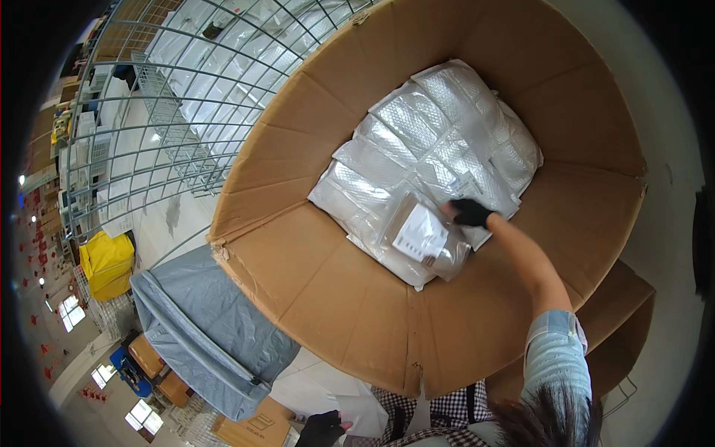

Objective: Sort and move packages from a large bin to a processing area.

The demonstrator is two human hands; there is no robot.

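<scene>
My right hand (471,213), in a black fingerless glove, reaches down into a large cardboard box (335,283). Its fingers are closed on the upper right edge of a clear plastic bag (452,257). Inside the bag is something brownish with a white label (421,233); I cannot make out what it is. Under the bag lie several silvery bubble mailers (387,141), in overlapping rows. At the bottom edge my left hand (322,430), also gloved in black, has its fingertips closed on a white sheet (363,415), partly cut off by the frame.
A wire mesh cage (167,98) holding white packages stands to the left of the box. Beside it are a yellow bag (108,264) and a grey fabric cover (216,320). A smaller carton (257,425) sits at the lower left; another brown box (625,328) is at the lower right.
</scene>
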